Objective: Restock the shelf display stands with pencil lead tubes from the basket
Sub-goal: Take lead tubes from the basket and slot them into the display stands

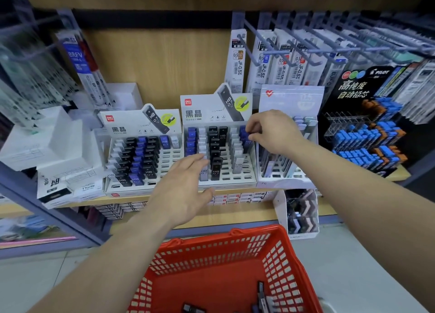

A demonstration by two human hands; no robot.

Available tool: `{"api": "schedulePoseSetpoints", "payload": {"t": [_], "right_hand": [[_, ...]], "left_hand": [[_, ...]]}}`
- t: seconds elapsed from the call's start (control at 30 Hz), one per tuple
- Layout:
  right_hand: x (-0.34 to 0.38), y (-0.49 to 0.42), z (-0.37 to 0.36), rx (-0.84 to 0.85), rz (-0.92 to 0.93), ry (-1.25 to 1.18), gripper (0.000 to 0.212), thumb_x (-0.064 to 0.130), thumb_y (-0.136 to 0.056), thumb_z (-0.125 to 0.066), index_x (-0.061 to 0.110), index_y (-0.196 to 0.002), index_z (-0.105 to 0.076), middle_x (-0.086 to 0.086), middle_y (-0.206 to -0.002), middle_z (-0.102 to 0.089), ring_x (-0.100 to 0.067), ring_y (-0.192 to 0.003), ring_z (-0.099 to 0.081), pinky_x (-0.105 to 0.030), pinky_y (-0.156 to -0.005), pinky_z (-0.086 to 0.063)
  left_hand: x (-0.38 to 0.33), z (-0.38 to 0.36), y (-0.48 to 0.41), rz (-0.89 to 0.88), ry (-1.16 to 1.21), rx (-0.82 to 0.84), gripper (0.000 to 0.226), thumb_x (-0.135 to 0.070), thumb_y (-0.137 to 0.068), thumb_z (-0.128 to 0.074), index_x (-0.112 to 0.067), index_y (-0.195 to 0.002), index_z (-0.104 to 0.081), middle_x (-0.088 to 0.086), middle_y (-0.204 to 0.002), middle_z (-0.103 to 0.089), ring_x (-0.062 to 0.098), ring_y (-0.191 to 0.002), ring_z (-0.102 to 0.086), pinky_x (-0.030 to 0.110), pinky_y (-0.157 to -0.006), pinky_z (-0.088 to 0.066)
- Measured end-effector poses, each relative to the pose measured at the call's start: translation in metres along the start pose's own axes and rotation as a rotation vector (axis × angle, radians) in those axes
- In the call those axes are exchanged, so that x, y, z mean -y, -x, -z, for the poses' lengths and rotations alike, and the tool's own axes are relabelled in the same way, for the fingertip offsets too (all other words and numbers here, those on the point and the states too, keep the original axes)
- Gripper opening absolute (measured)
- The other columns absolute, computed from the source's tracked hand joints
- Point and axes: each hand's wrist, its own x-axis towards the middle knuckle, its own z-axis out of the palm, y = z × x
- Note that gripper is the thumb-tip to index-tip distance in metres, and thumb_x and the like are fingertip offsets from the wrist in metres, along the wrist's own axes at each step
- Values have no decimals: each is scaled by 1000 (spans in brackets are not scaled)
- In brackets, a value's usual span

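Two white display stands sit side by side on the shelf, the left stand (143, 183) and the middle stand (251, 162), both holding rows of black, blue and white lead tubes. My right hand (273, 131) pinches a blue lead tube (247, 137) at the right column of the middle stand. My left hand (183, 190) reaches toward the front left of that stand with straight fingers, its fingertips by a white tube (203, 174). The red basket (211, 249) stands below, with a few tubes (262, 296) on its bottom.
A third stand (287, 178) with pale tubes is right of the middle one. A black Pilot display (367, 134) with blue and orange tubes stands further right. White boxes (63, 157) pile up at left. Refill packs (237, 61) hang on hooks above.
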Motion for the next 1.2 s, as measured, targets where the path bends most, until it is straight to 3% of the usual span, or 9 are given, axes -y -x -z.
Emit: {"api": "schedulePoseSetpoints", "payload": {"t": [0.1,0.37,0.53,0.6,0.7,0.83,1.03,1.2], "right_hand": [[1,-5,-4,-26,-33,17,8,26,-90,-71,28,-97,-71,1,-97,-70,-22,-105,-58,-31,-84,-48],[14,1,3,62,31,197,22,35,-98,-57,31,-111,-73,-2,-110,-68,-29,-114,-52,-42,-93,-46],[40,54,11,-187,72,-2,19,30,-93,-62,23,-105,-75,-3,-106,-70,-28,-103,-61,-40,-85,-51],[53,84,3,-182,101,-96,15,27,-91,-66,21,-101,-75,0,-103,-71,-23,-99,-63,-37,-81,-52],[64,123,-24,-43,158,-59,20,35,-90,-71,23,-106,-74,4,-104,-70,-19,-99,-63,-33,-79,-51],[64,171,-76,241,104,-81,28,46,-86,-71,29,-108,-72,6,-108,-72,-19,-103,-64,-34,-84,-52],[30,238,-165,452,-150,-250,26,31,-84,-77,20,-107,-74,0,-105,-75,-18,-100,-69,-29,-87,-51],[-5,278,-233,659,-318,-221,58,31,-87,-76,10,-137,-56,-13,-135,-58,-26,-123,-58,-35,-104,-45]], "left_hand": [[1,0,-1,0,0,4,73,-46,-97,-61,-32,-159,-26,-18,-166,-16,7,-151,-14,25,-120,-13],[1,6,2,-5,16,37,72,-40,-96,-62,-32,-158,-27,-18,-166,-18,8,-151,-18,27,-121,-17],[-9,19,22,-23,39,21,63,-39,-99,-60,-27,-155,-35,-9,-159,-34,14,-145,-32,31,-117,-28],[-9,19,37,-9,45,31,59,-41,-99,-59,-26,-153,-39,-6,-155,-40,16,-141,-39,32,-113,-33],[-2,8,66,42,39,106,52,-39,-98,-61,-24,-146,-48,-3,-148,-50,17,-132,-50,32,-107,-41],[20,-28,110,104,-60,344,52,-41,-97,-62,-19,-142,-50,2,-142,-56,21,-128,-54,31,-103,-44],[60,-112,164,226,-45,512,52,-40,-96,-63,-17,-141,-51,6,-145,-53,24,-133,-50,34,-112,-39],[88,-187,193,396,73,592,59,-39,-93,-69,-14,-143,-49,10,-142,-57,26,-129,-54,34,-108,-42]]}}
